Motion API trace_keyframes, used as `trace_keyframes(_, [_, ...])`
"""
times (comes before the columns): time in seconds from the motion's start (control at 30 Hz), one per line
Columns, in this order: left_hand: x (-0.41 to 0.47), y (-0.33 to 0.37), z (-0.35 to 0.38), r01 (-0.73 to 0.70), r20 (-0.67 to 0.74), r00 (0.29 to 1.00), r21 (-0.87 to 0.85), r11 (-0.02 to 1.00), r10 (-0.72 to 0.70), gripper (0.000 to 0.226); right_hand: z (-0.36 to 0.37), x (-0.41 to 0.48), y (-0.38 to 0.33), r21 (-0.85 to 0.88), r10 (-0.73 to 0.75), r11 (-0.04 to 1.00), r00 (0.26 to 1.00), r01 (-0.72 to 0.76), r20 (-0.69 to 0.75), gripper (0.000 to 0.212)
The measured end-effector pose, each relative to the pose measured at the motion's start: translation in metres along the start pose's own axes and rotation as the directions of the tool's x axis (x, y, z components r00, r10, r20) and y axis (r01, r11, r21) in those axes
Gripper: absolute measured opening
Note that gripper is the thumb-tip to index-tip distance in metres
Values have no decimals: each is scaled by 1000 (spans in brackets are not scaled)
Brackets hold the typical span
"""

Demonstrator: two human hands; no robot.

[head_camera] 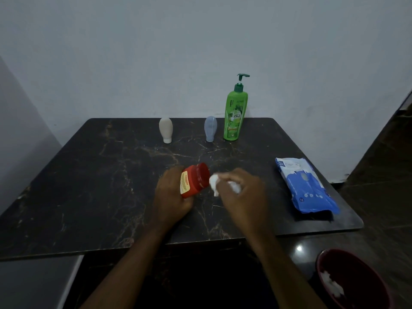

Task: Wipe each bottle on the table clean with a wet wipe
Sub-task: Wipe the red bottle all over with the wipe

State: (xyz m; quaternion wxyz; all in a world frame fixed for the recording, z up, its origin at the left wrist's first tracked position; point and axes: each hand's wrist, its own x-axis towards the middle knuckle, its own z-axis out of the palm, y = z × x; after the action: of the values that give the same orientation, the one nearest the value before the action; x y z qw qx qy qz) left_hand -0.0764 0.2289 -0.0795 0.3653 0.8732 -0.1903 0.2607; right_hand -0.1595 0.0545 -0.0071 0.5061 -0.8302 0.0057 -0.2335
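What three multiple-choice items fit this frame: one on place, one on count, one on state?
1. Where does the pack of wipes lie?
A. on the right side of the table
B. on the left side of the table
C. on the floor

2. How many bottles stand at the far edge?
A. two
B. three
C. five

3. How is the red bottle?
A. standing untouched
B. tilted, held in the left hand
C. lying flat, alone

Key:
1 A: the pack lies to the right of both hands.
2 B: a white bottle, a blue bottle and a green pump bottle stand there.
3 B: the left hand grips it tilted, while the right hand holds a wet wipe next to it.
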Motion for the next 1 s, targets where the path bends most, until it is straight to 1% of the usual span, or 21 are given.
trace_keyframes(0.07, [-1,-2,1,9,26,1000,19,1000,-9,61,2,11,-1,-11,-11,1000,1000,10,-4,14])
trace_keyframes(0.13, [-1,-1,2,29,49,998,29,999,-31,66,8,11,-2,-53,-83,995,996,84,22,23])
trace_keyframes(0.2, [-1,-2,1,54,57,997,26,998,-55,68,14,2,-1,-71,-161,984,987,161,7,26])
trace_keyframes(0.27, [0,-3,0,81,79,993,23,996,-83,68,14,-5,5,-76,-189,979,982,188,-6,26])
trace_keyframes(0.33, [3,0,-1,108,77,991,-3,994,-107,61,8,-9,13,-65,-142,988,990,141,-12,25])
trace_keyframes(0.37, [6,5,-1,150,54,988,-49,988,-147,56,5,-10,18,-47,-104,994,994,103,-21,24])
trace_keyframes(0.4, [10,11,-2,220,20,975,-133,966,-219,54,2,-10,24,-22,-52,998,998,52,-25,23])
trace_keyframes(0.43, [14,18,-3,320,9,945,-243,916,-327,56,-2,-10,30,0,8,1000,1000,-8,-20,22])
trace_keyframes(0.47, [20,24,-5,435,49,890,-394,809,-454,60,-5,-9,36,17,64,998,998,-64,-14,21])
trace_keyframes(0.5, [26,28,-10,539,155,811,-572,618,-564,61,-7,-9,41,30,103,994,995,-102,-14,21])
trace_keyframes(0.53, [31,29,-14,609,302,718,-708,357,-627,63,-9,-9,46,38,119,992,993,-119,-21,20])
trace_keyframes(0.57, [35,29,-18,636,450,629,-766,88,-634,66,-11,-10,49,41,118,992,993,-117,-31,19])
trace_keyframes(0.6, [37,30,-23,635,563,559,-763,-123,-609,68,-12,-11,50,43,108,993,993,-107,-40,19])
trace_keyframes(0.63, [38,31,-26,631,639,507,-732,-256,-579,67,-12,-11,50,48,98,994,994,-95,-43,19])
trace_keyframes(0.67, [39,34,-28,629,685,473,-703,-332,-554,66,-12,-12,48,58,88,995,995,-85,-43,19])
trace_keyframes(0.7, [38,39,-29,635,716,456,-678,-371,-529,63,-12,-13,46,73,75,995,996,-71,-42,18])
trace_keyframes(0.73, [37,44,-28,645,737,446,-658,-389,-507,61,-10,-13,42,86,54,995,998,-50,-43,19])
trace_keyframes(0.8, [36,52,-27,660,758,414,-631,-407,-504,58,-6,-13,34,91,-23,995,999,28,-48,22])
trace_keyframes(0.87, [36,56,-26,667,762,366,-615,-421,-534,58,-3,-12,28,57,-141,988,989,143,-40,25])
trace_keyframes(0.93, [36,62,-28,679,777,336,-592,-434,-532,60,-1,-9,26,-15,-247,969,969,247,7,26])
trace_keyframes(1.0, [36,68,-28,704,781,321,-575,-417,-536,52,1,-3,24,-122,-327,934,942,335,77,30])
